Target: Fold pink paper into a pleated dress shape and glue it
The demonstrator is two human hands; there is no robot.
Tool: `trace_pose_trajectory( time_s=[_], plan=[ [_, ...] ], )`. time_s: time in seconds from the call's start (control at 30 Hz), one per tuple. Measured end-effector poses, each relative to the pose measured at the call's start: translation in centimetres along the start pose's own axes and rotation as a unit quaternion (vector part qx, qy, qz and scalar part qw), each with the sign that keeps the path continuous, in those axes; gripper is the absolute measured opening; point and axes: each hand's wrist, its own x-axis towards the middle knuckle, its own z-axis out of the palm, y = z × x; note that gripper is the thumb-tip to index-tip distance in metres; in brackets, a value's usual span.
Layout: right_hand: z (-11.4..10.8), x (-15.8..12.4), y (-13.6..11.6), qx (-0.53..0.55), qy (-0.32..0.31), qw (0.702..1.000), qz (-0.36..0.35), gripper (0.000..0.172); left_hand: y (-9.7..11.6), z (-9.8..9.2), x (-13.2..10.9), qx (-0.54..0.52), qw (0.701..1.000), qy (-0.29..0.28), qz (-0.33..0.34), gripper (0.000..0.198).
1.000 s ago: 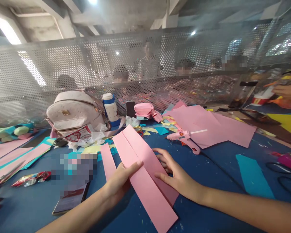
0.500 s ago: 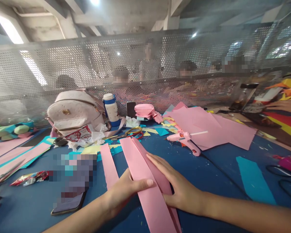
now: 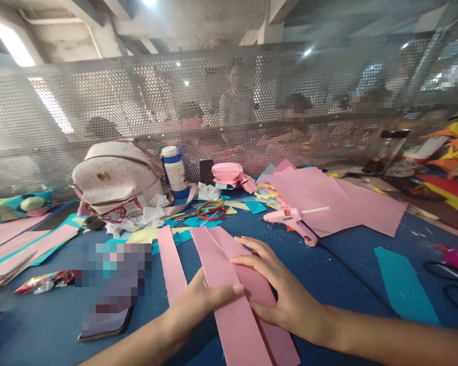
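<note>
Two long pink paper strips lie partly over each other in front of me, their far ends fanned apart. My left hand (image 3: pixel 193 300) grips the upper paper strip (image 3: pixel 234 317), its thumb pressed on top and its other fingers hidden underneath. My right hand (image 3: pixel 286 292) holds the lower paper strip (image 3: pixel 254 282) by its right edge, fingers curled over the top and thumb near the overlap. Left of them, another pink strip (image 3: pixel 170 259) lies flat. Beyond my right hand rests a pink glue gun (image 3: pixel 290 218) with a white glue stick in it.
Red-handled scissors (image 3: pixel 211 211) lie among paper scraps. A phone (image 3: pixel 114 305) is at left, near a backpack (image 3: pixel 114 173) and a bottle (image 3: pixel 173 173). Pink sheets (image 3: pixel 328 198) spread behind the glue gun, whose cord runs right past a blue paper piece (image 3: pixel 402 282). A perforated metal screen stands behind.
The two strips have spread further apart, the lower one showing wider on the right. My right fingers have lifted and bent more. A co-worker's hand at far right has left the view.
</note>
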Motion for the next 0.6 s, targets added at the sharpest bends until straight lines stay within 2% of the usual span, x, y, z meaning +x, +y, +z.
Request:
trace_pose_trajectory(
  time_s=[0.1,0.17,0.23,0.37,0.5,0.6],
  plan=[
    [-0.1,-0.1,-0.4,0.045,0.004,0.999,0.026,0.036,-0.1,-0.1,0.6,0.015,0.994,0.105,0.024,0.062],
    [-0.2,0.0,-0.6,0.062,0.01,0.998,0.021,0.025,-0.1,-0.2,0.9,0.036,0.988,0.144,0.042,0.064],
    [-0.3,0.2,-0.7,0.063,0.004,0.998,0.006,0.016,-0.2,-0.2,1.0,0.052,0.986,0.146,0.057,0.064],
    [-0.5,0.4,-0.8,0.044,-0.014,0.999,-0.02,0.005,-0.2,-0.1,0.9,0.058,0.99,0.11,0.069,0.063],
    [-0.6,0.3,-1.0,0.034,-0.008,0.997,-0.069,0.017,0.2,0.0,0.9,0.056,0.991,0.079,0.095,0.061],
    [-0.8,0.4,-1.3,0.028,-0.015,0.994,-0.102,0.023,0.3,-0.1,0.9,0.064,0.987,0.085,0.117,0.059]
  ],
)
